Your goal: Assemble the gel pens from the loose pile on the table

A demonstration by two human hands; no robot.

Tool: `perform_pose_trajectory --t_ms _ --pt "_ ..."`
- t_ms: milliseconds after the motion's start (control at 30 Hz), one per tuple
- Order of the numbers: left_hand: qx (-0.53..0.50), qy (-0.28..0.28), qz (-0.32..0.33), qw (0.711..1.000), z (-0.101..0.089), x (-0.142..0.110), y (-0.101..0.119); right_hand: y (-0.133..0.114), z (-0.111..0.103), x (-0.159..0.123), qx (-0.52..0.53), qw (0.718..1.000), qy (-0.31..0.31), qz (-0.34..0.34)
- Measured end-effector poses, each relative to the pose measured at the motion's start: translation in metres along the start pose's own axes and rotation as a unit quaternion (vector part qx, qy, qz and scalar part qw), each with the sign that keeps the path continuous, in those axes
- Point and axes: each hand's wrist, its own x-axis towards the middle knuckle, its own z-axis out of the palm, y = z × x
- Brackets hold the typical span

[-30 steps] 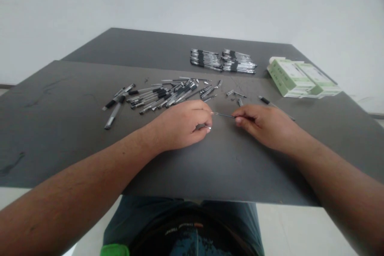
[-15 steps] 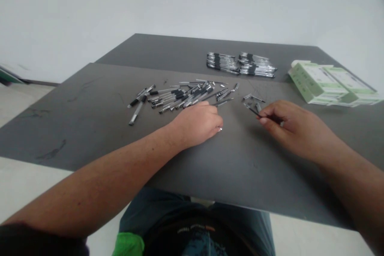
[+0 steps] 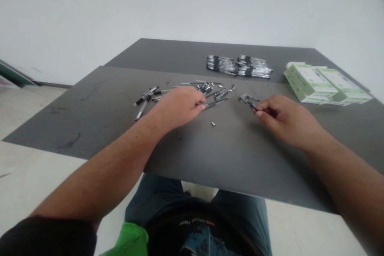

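My left hand [image 3: 181, 104] is over the near side of a pile of pens and pen parts [image 3: 207, 88]. Its thumb and index finger come together by the end of a loose pen refill [image 3: 220, 101]; whether they grip it is hidden. On the table in front of that hand lies a small silver pen tip [image 3: 213, 124]. My right hand [image 3: 279, 118] pinches a thin dark pen refill [image 3: 251, 106], just above the table. Its end points left, close to a few small clear and dark pen pieces [image 3: 244, 97].
Farther back on the grey table [image 3: 168, 58] lie two bundles of black-grip pens, a left one [image 3: 221, 65] and a right one [image 3: 254, 67]. Green-and-white boxes [image 3: 318, 84] stand at the right. Several loose pens [image 3: 145, 104] lie left of the pile.
My left hand has let go of the silver pen tip, which now lies on the table, and has moved left and away from me to the pile. My right hand stays nearly in place with the refill.
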Motion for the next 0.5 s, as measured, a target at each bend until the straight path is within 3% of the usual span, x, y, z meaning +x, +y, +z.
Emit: perform_pose_trajectory --t_ms 67,167,333,500 --pt "0.053 0.000 -0.096 0.994 -0.017 -0.013 -0.018 0.002 -0.001 0.000 -0.005 1.000 0.004 -0.005" --pt "0.150 -0.034 -0.224 0.962 -0.034 -0.045 -0.054 0.000 -0.001 0.000 -0.008 1.000 0.012 -0.016" --pt "0.180 -0.042 -0.308 0.933 -0.034 -0.092 -0.101 -0.003 -0.001 0.002 0.009 0.999 0.016 -0.031" --pt "0.163 -0.043 -0.354 0.920 -0.020 -0.097 -0.119 0.002 0.002 0.003 0.012 0.999 0.024 -0.033"
